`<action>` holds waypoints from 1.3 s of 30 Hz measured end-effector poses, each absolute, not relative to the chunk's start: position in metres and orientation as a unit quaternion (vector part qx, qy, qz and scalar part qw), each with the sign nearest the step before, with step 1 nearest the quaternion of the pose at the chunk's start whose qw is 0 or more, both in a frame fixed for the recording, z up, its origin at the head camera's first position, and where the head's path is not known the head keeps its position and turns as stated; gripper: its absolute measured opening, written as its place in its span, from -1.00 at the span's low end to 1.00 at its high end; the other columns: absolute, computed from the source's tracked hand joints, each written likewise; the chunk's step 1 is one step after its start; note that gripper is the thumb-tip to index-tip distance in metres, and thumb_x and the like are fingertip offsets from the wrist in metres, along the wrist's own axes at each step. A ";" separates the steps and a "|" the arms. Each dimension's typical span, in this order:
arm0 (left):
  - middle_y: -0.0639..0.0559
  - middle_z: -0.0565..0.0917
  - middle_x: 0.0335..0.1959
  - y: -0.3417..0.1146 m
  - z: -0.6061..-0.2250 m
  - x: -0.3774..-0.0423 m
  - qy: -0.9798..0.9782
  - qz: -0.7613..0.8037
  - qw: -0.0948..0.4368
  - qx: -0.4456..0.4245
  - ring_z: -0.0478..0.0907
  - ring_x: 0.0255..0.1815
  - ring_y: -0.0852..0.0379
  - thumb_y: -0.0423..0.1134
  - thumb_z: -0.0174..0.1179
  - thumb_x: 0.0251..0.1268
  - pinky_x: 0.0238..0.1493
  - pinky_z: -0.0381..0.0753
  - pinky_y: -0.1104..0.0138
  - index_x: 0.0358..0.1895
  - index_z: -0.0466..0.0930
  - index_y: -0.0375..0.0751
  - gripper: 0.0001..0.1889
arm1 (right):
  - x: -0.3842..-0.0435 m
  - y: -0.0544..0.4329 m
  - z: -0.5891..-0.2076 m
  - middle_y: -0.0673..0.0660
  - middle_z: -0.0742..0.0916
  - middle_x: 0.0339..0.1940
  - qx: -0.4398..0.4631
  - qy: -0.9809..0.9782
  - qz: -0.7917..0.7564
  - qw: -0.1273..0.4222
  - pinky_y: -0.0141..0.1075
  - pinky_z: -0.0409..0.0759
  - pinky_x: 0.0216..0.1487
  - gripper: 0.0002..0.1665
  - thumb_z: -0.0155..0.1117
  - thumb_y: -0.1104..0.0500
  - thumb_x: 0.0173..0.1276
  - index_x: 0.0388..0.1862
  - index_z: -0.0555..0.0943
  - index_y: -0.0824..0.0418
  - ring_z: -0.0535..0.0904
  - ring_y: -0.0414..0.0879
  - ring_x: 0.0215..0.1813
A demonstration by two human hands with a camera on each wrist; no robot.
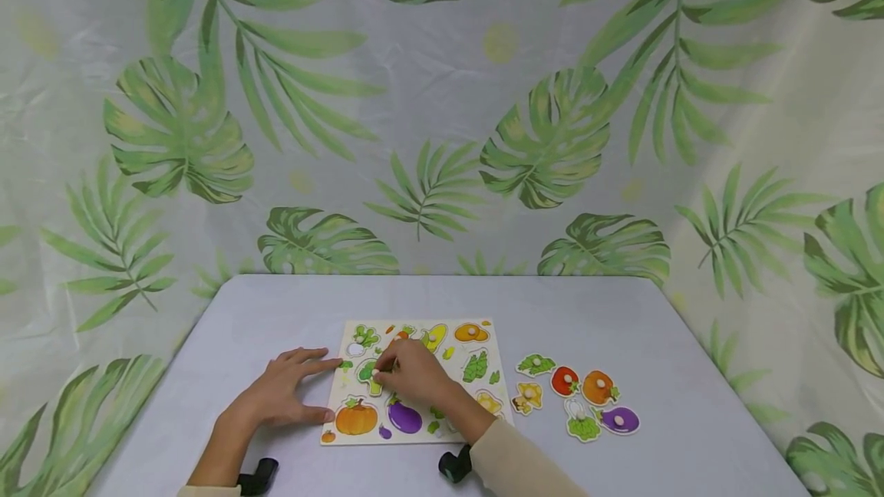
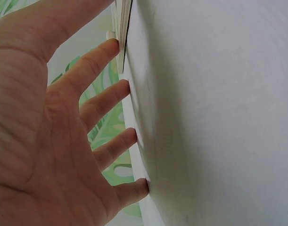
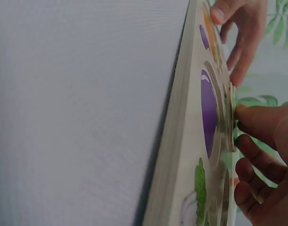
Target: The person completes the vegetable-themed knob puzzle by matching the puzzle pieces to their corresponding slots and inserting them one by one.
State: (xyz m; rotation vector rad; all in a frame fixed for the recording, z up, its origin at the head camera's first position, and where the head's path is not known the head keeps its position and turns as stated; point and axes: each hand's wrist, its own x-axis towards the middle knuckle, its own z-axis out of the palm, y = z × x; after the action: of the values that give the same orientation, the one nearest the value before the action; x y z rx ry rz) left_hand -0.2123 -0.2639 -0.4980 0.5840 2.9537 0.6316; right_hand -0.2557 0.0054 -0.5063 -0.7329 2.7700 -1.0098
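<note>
A wooden vegetable puzzle board (image 1: 414,439) lies on the white table, with printed vegetables over its face. My right hand (image 1: 417,374) is above its left half, thumb and forefinger pinching the small knob of a broccoli puzzle piece (image 1: 368,376). In the right wrist view that piece (image 3: 232,117) shows edge-on, close over the board face behind the printed eggplant (image 3: 208,113). My left hand (image 1: 286,390) rests at the board's left edge with its fingers spread. Seen from the left wrist, fingertips (image 2: 113,46) touch the board's side (image 2: 124,30).
Right of the board lie loose knobbed pieces: a green pod-like piece (image 1: 536,363), a tomato (image 1: 565,381), a pumpkin (image 1: 601,388), mushrooms (image 1: 528,398), a white-and-green vegetable (image 1: 583,426) and an eggplant (image 1: 621,421). A leaf-patterned curtain (image 1: 442,113) hangs behind the table.
</note>
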 end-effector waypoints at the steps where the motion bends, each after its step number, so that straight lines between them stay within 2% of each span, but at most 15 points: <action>1: -0.15 0.48 0.47 -0.264 -0.498 -0.212 0.959 0.206 0.030 0.191 0.27 0.47 -0.46 0.36 0.51 -0.11 0.35 0.23 -0.48 0.39 0.57 0.15 -0.11 | -0.256 0.005 -0.507 -0.23 0.70 -0.34 -0.245 0.910 -0.330 0.049 -0.48 0.50 -0.28 -0.87 0.49 0.03 0.35 -0.19 0.84 0.01 0.47 -0.34 -0.33; 6: -0.16 0.50 0.45 -0.263 -0.497 -0.211 0.958 0.205 0.017 0.199 0.31 0.45 -0.46 0.35 0.52 -0.12 0.33 0.26 -0.47 0.38 0.58 0.12 -0.11 | -0.255 0.002 -0.507 -0.16 0.71 -0.32 -0.257 0.911 -0.321 0.035 -0.51 0.51 -0.25 -0.85 0.47 0.06 0.37 -0.17 0.83 0.07 0.47 -0.35 -0.31; 15: -0.15 0.49 0.46 -0.263 -0.498 -0.212 0.960 0.200 0.021 0.193 0.30 0.46 -0.45 0.35 0.51 -0.12 0.34 0.24 -0.49 0.39 0.57 0.14 -0.11 | -0.255 -0.004 -0.507 -0.18 0.64 -0.31 -0.227 0.925 -0.301 0.043 -0.46 0.51 -0.21 -0.85 0.45 -0.03 0.39 -0.16 0.81 -0.03 0.46 -0.31 -0.28; 21: -0.14 0.48 0.46 -0.262 -0.498 -0.212 0.960 0.203 0.027 0.190 0.28 0.47 -0.45 0.34 0.52 -0.12 0.34 0.23 -0.49 0.39 0.57 0.14 -0.11 | -0.255 -0.005 -0.505 -0.17 0.65 -0.29 -0.222 0.929 -0.292 0.044 -0.43 0.52 -0.17 -0.83 0.47 -0.03 0.37 -0.14 0.81 -0.02 0.46 -0.31 -0.25; 39: -0.13 0.48 0.46 -0.265 -0.504 -0.214 0.962 0.201 0.021 0.184 0.28 0.48 -0.44 0.35 0.52 -0.14 0.35 0.18 -0.53 0.39 0.57 0.16 -0.10 | -0.261 0.018 -0.514 -0.16 0.67 -0.37 -0.250 0.891 -0.378 0.016 -0.47 0.52 -0.29 -0.87 0.44 0.08 0.39 -0.14 0.80 0.05 0.47 -0.30 -0.35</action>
State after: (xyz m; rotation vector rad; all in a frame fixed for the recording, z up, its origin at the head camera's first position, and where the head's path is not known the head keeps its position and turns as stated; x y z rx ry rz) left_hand -0.2141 -0.2649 -0.5038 0.5717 2.9812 0.6231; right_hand -0.2607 0.0175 -0.5138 -0.7763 2.7719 -1.1756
